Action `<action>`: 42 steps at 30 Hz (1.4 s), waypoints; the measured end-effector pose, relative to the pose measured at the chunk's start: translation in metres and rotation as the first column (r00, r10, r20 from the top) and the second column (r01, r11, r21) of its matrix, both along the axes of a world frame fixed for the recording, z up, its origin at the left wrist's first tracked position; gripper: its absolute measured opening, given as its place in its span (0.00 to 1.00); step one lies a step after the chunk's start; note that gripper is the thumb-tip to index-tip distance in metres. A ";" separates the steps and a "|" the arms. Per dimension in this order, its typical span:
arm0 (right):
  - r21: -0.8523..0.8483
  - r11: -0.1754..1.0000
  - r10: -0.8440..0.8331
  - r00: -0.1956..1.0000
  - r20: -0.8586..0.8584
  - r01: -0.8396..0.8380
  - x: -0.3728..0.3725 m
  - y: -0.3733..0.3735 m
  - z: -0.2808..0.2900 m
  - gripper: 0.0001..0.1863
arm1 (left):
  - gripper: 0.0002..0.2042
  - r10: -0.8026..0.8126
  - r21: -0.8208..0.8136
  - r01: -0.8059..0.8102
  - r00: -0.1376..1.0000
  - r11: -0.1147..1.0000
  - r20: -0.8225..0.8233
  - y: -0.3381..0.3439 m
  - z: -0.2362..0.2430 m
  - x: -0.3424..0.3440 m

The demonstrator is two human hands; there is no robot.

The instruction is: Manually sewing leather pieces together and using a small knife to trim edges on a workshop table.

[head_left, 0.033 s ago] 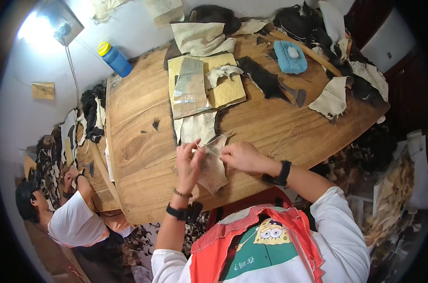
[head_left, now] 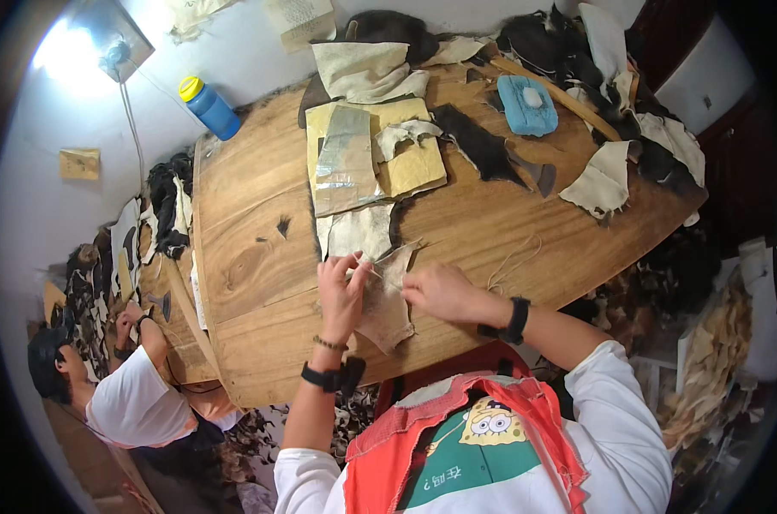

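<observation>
My left hand (head_left: 342, 293) is pinched at the near side of the table, with a thin pale thread (head_left: 373, 271) at its fingertips. To its right, my right hand (head_left: 444, 292) is closed in a pinch at the other end of this short stretch of thread; its fingertips are partly hidden. Under and between both hands lies a pale, mottled piece of hide (head_left: 387, 319). A whiter strip of hide (head_left: 361, 230) reaches from there toward a yellow pad (head_left: 416, 170). Just right of my right hand, loose thread (head_left: 517, 261) curls on the wood.
The wooden table (head_left: 260, 343) carries a clear plastic-covered sheet (head_left: 344, 163), a dark fur piece (head_left: 476, 141), a crescent-bladed tool (head_left: 543, 176) and a blue sponge-like block (head_left: 525, 107). A blue bottle (head_left: 210, 110) stands at the far left. Another person (head_left: 140, 394) works at left.
My hands have drawn very slightly apart, the left a touch leftward and the right a touch rightward. Everything else looks the same.
</observation>
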State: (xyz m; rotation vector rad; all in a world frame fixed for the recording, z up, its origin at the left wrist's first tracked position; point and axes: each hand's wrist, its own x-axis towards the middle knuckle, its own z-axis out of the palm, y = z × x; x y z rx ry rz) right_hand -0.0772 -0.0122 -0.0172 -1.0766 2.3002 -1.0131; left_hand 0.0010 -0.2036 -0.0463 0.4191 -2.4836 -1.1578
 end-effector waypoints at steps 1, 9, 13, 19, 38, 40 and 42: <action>0.223 0.970 0.124 0.986 -0.114 -0.096 0.008 0.008 0.005 0.14 | 0.04 -0.019 -0.099 0.023 0.999 0.995 0.042 -0.001 -0.006 -0.004; -0.209 0.925 0.354 0.918 0.181 -0.316 0.010 0.077 0.087 0.13 | 0.03 -0.052 -0.192 0.072 0.993 0.979 0.106 -0.009 -0.020 -0.014; -0.093 0.971 0.234 0.958 0.165 -0.221 -0.014 0.112 0.098 0.13 | 0.05 -0.204 -0.213 0.197 0.979 0.957 -0.008 -0.004 -0.021 -0.013; 0.147 0.974 0.184 0.980 -0.077 -0.171 -0.051 0.151 0.062 0.09 | 0.08 -0.220 -0.243 0.228 0.974 0.943 0.062 -0.011 -0.022 -0.022; 0.390 0.759 0.098 0.501 -0.860 0.521 -0.363 0.154 0.030 0.10 | 0.46 0.223 -0.439 0.004 0.858 0.899 0.464 0.039 -0.013 -0.026; -0.024 0.925 -0.154 0.319 -0.935 0.379 -0.325 0.147 0.028 0.10 | 0.45 0.217 -0.376 -0.033 0.862 0.926 0.459 0.028 -0.002 -0.034; 0.358 0.806 -0.173 0.766 -0.619 0.472 -0.280 0.141 0.015 0.11 | 0.45 0.171 -0.383 -0.053 0.944 0.922 0.281 -0.005 0.004 -0.058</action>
